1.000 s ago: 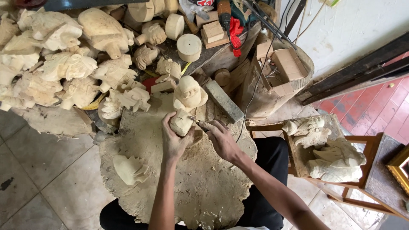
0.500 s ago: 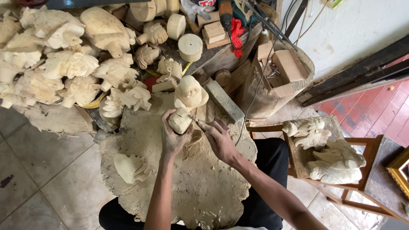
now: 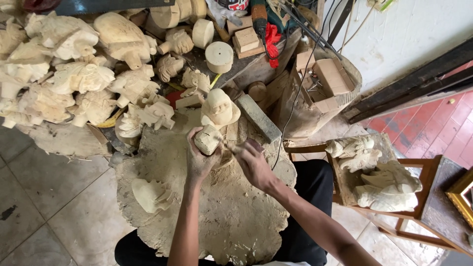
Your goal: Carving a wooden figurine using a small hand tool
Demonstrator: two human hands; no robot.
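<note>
Your left hand (image 3: 199, 160) clamps its fingers on a small pale wood carving (image 3: 208, 139) at the tabletop's (image 3: 246, 216) 12 o'clock edge, while your right hand (image 3: 253, 165), fingers closed on a thin carving tool (image 3: 230, 146), touches it at 3 o'clock. A rounded carved figure (image 3: 218, 108) stands just beyond.

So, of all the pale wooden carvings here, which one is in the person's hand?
The small carving gripped in the left hand, at the middle of the round work slab. The other carvings lie untouched: piled upper left, one just above it, one lower left.
</note>
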